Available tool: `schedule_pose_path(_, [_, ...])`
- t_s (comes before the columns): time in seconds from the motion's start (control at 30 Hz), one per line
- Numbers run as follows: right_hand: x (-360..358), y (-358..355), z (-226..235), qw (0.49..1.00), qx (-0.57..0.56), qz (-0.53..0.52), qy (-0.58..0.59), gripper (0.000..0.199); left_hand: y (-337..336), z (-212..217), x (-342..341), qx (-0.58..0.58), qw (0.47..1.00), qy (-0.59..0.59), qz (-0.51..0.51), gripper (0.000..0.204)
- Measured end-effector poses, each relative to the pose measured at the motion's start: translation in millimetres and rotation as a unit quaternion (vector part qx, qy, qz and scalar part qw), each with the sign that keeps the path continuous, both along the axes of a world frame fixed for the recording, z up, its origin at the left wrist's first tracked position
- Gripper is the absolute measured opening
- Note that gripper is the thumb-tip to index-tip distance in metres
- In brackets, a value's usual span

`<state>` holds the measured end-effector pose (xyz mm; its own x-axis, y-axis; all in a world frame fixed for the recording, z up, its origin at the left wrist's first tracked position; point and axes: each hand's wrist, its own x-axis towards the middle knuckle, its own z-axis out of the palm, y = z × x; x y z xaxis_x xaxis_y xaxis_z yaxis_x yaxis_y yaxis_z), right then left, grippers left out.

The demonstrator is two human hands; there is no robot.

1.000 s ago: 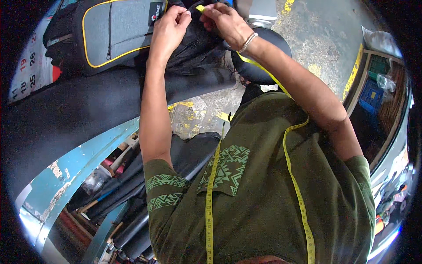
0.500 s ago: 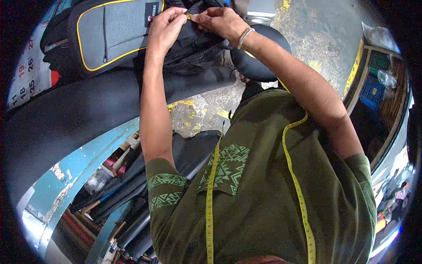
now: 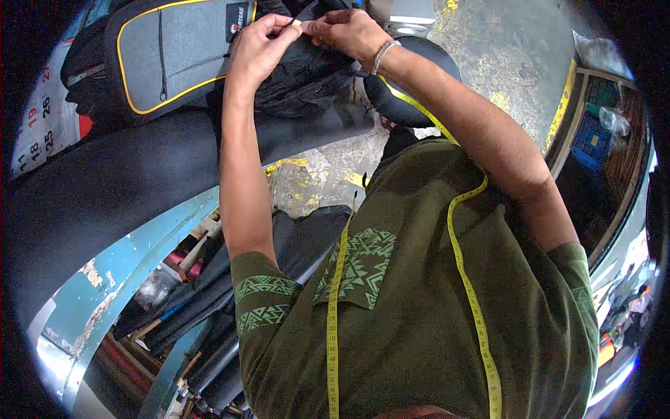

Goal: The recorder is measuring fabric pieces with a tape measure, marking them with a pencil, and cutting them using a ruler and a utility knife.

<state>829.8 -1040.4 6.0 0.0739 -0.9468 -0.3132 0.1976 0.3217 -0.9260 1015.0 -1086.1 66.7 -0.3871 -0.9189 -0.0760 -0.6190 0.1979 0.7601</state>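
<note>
A yellow tape measure (image 3: 457,237) hangs round my neck. One side of it passes under my right forearm toward the hands. At the top, my left hand (image 3: 259,52) pinches a small pale-yellow bit, seemingly the tape's end, between thumb and fingers. My right hand (image 3: 349,35) meets it fingertip to fingertip, its fingers closed on the same spot; how much tape each holds is partly hidden. Both hands are over black fabric of a backpack (image 3: 192,59) with a grey front panel and yellow piping, which lies on the dark-covered work surface (image 3: 125,167).
A round black stool seat (image 3: 412,80) stands beyond my right forearm. Rolls of black material (image 3: 293,241) fill the shelf under the blue table edge (image 3: 132,244). On the right, a wooden-framed rack holds a blue crate (image 3: 592,143).
Both hands have shifted slightly left. More of the tape shows below my right forearm, and less yellow shows between the fingertips. The backpack has moved a little to the left.
</note>
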Motion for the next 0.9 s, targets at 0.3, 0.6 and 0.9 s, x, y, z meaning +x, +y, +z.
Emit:
schedule_pose_path(0.3, [-2,4,8,1.000,0.024,0.005,0.011,0.027,3,-1,3,-0.006,1.000,0.004,-0.015,0.031])
schedule_pose_path(0.6, [-5,21,41,0.986,-0.045,0.033,0.156,0.029,6,2,2,-0.018,0.999,0.025,-0.012,0.031])
schedule_pose_path(0.9, [-3,8,32,0.999,0.035,0.023,0.004,0.024,7,1,2,-0.014,1.000,0.020,-0.007,0.032])
